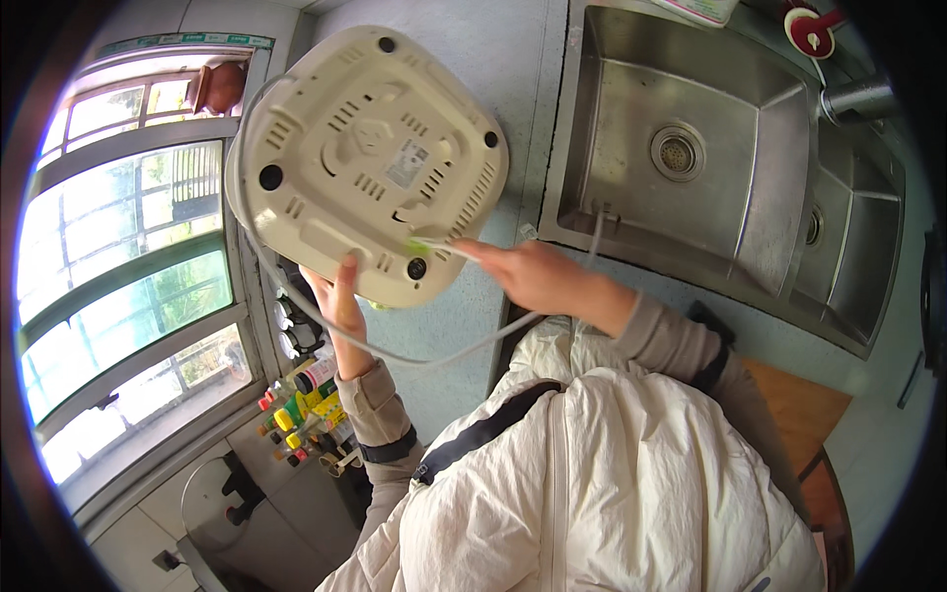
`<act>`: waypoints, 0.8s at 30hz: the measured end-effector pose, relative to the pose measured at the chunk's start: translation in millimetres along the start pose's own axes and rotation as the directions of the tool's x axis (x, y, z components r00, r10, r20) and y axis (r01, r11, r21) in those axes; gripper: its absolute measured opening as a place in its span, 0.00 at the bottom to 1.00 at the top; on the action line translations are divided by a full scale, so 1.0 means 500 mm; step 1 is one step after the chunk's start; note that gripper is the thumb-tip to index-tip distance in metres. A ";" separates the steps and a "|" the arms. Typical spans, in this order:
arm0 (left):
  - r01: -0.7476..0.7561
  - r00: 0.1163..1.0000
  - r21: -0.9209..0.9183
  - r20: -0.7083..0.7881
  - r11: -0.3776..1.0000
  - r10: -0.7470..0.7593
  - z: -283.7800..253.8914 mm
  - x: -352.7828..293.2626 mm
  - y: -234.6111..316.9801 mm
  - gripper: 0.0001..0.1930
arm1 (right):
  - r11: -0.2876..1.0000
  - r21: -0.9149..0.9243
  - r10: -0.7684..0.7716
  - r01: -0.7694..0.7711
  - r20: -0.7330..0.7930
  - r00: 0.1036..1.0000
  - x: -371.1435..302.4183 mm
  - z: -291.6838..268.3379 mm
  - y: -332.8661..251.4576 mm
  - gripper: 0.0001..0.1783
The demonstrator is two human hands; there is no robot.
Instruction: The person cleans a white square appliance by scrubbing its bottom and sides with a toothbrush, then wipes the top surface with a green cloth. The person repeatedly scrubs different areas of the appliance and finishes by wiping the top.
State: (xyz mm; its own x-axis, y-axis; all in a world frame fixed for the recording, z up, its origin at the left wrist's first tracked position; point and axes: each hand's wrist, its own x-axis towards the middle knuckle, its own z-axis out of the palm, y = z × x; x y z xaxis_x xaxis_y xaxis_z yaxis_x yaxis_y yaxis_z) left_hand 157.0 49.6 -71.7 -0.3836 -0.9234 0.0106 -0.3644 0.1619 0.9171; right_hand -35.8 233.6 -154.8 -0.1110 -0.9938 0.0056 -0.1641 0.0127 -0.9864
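Observation:
A cream rice cooker (326,187) is tipped up so that its underside faces me, showing vent slots, dark round feet and a pale label. My left hand (336,304) grips its lower edge, the thumb lying on the underside and the other fingers partly hidden. In my right hand (523,271) is a slim white-handled brush (439,245), pinched between the fingers. Its blurred green bristles touch the underside close to one foot and a small slot. A grey power cord (434,361) loops from the cooker's left side beneath it, passing both forearms.
The steel double sink (631,128) lies to the right, set in a grey-blue counter (444,340). Several bottles (311,405) crowd the wall at lower left, near a glass pot lid (212,503). Along the left runs a window (128,247).

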 end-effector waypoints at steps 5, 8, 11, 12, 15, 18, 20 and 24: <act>-0.139 0.990 0.115 0.050 0.984 0.134 0.023 -0.006 0.043 0.46 | 0.997 -0.071 0.015 -0.018 -0.049 0.999 -0.012 -0.011 -0.005 0.27; -0.120 0.985 0.081 0.131 0.989 0.108 0.030 0.016 0.058 0.46 | 0.960 0.023 -0.272 0.278 -0.150 0.950 -0.009 0.015 0.006 0.25; -0.133 0.986 0.106 0.116 0.985 0.121 0.029 0.020 0.054 0.46 | 0.955 -0.134 0.228 -0.264 -0.234 0.945 -0.012 0.011 0.017 0.27; -0.151 0.984 0.149 0.120 0.977 0.133 0.026 0.023 0.052 0.46 | 0.969 -0.078 0.210 -0.233 -0.230 0.950 -0.013 0.015 0.016 0.28; -0.171 0.979 0.106 0.130 0.980 0.157 0.021 0.017 0.050 0.45 | 0.951 0.282 -0.129 0.128 -0.017 0.992 -0.023 0.023 0.002 0.26; -0.109 0.989 0.072 0.110 0.991 0.101 0.025 0.012 0.050 0.45 | 0.997 0.073 0.035 -0.022 -0.177 0.984 -0.031 0.033 0.004 0.26; -0.115 0.989 0.067 0.102 0.991 0.107 0.028 0.007 0.051 0.45 | 0.993 0.099 0.080 -0.065 -0.159 0.984 -0.034 0.046 0.005 0.26; -0.157 0.983 0.042 0.108 0.987 0.151 0.026 0.003 0.046 0.44 | 0.929 0.322 -0.144 0.182 -0.138 0.980 -0.018 0.058 0.008 0.19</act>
State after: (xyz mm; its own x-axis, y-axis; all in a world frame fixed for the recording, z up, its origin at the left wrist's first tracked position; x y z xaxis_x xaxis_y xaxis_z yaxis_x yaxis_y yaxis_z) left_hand 136.9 56.6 -56.0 -0.5237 -0.8452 0.1062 -0.3351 0.3190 0.8865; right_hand -7.1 239.5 -163.6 -0.2204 -0.9604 0.1703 0.1431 -0.2045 -0.9683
